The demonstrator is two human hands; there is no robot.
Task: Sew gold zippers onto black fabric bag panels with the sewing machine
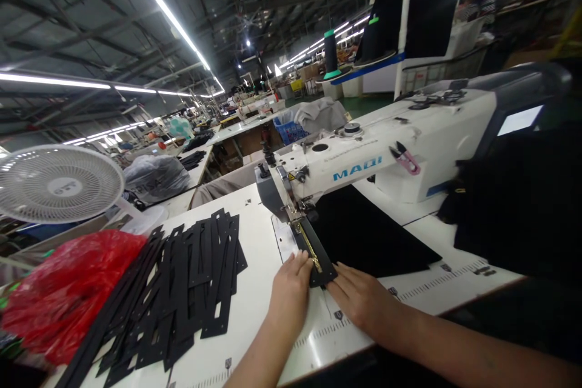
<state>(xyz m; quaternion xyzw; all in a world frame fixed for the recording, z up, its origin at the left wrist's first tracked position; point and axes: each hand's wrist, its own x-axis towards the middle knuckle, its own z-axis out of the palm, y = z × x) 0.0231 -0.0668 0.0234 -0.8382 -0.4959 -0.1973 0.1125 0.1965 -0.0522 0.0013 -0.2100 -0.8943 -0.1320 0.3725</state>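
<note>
A narrow black strip with a gold zipper (313, 250) lies under the presser foot of a white MAQI sewing machine (364, 160). My left hand (291, 291) lies flat on the table, its fingertips against the strip's left edge. Resting flat as well, my right hand (359, 294) touches the strip's near end from the right. A wide piece of black fabric (368, 236) spreads to the right of the strip under the machine's arm.
A pile of black cut frame pieces (182, 279) covers the white table (254, 315) at left, beside a red plastic bag (63, 291). A white fan (59, 185) stands far left. Pink snips (404, 159) sit on the machine. Dark fabric (522, 206) is heaped at right.
</note>
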